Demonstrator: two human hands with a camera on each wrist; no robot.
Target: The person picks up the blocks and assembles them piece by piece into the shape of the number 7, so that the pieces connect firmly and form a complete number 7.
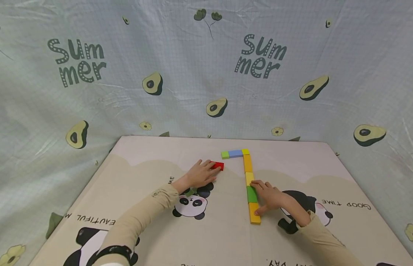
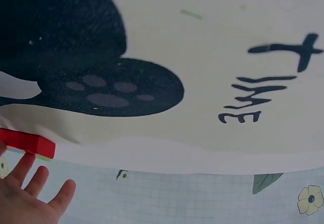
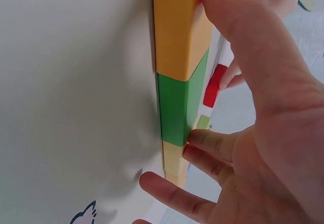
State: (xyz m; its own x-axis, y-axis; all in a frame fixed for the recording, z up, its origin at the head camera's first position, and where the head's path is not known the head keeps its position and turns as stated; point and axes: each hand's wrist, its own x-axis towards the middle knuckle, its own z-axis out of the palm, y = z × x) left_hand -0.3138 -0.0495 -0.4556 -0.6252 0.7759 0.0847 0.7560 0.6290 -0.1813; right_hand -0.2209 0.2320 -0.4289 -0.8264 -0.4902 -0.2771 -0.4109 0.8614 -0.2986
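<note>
My left hand [image 1: 200, 174] holds a red block [image 1: 217, 166] by its end, low over the table left of a row of blocks. In the left wrist view, fingertips lie against the side of this red block [image 2: 30, 143]; the thumb is hidden. Along the row's right side rests my right hand [image 1: 271, 196], fingers extended and spread. Its thumb touches the nearest orange block [image 1: 254, 218], and its fingertips lie by the green block [image 1: 251, 194] and yellow block [image 1: 249, 178]. The right wrist view shows fingertips against the side of the green block [image 3: 173, 110].
Farther along stand another orange block [image 1: 247, 163] and a small yellow corner block [image 1: 245, 152]. From that corner a blue block [image 1: 235, 153] and a light green block [image 1: 224, 155] run left. The panda-printed table [image 1: 213, 236] ends at a hanging printed sheet [image 1: 179, 55].
</note>
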